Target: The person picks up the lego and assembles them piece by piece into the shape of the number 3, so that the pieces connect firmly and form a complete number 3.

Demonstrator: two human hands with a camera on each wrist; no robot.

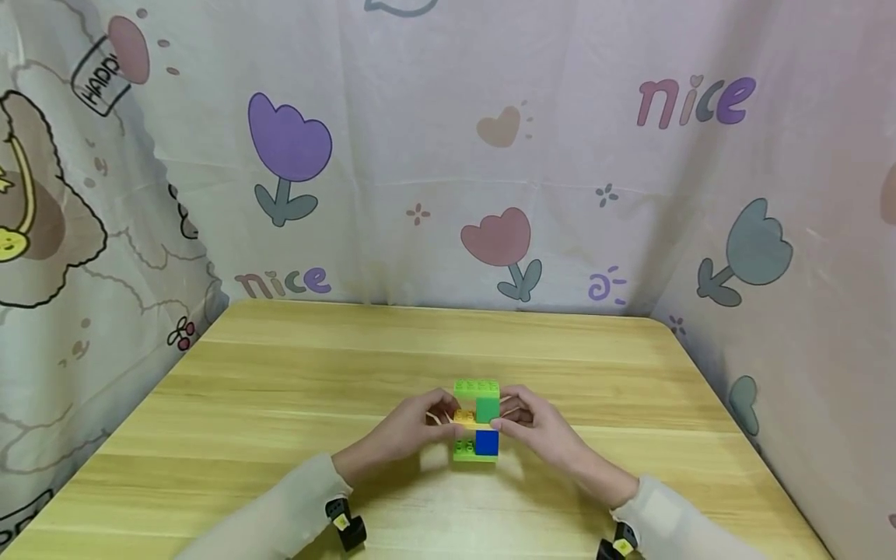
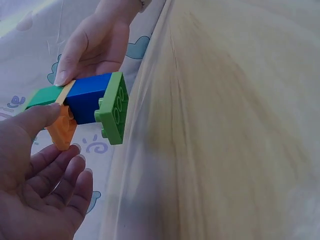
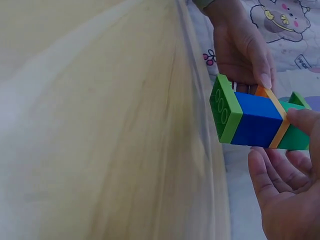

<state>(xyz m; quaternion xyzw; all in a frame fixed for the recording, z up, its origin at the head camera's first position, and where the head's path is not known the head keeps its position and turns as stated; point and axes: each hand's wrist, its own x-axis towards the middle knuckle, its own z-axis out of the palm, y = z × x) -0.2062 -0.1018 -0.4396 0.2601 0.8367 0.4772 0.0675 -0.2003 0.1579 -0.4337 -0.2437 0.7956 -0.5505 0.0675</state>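
Both hands hold a stack of toy building bricks off the table. It has a light green bottom plate (image 1: 476, 459), a blue brick (image 1: 487, 443), an orange plate (image 1: 465, 417), a green brick (image 1: 488, 410) and a light green top plate (image 1: 476, 386). The blue and green bricks stand on the right side, leaving gaps at left. My left hand (image 1: 413, 424) pinches the orange plate's left end. On the opposite side, my right hand (image 1: 542, 424) grips around the orange plate and green brick. Hollow tubes show under the bottom plate (image 2: 119, 110) in the left wrist view.
The wood-grain table (image 1: 315, 358) spreads around and below the hands. A printed curtain (image 1: 399, 140) with flowers and lettering hangs behind it and along both sides. Dark wrist devices (image 1: 346, 525) sit at the sleeve cuffs.
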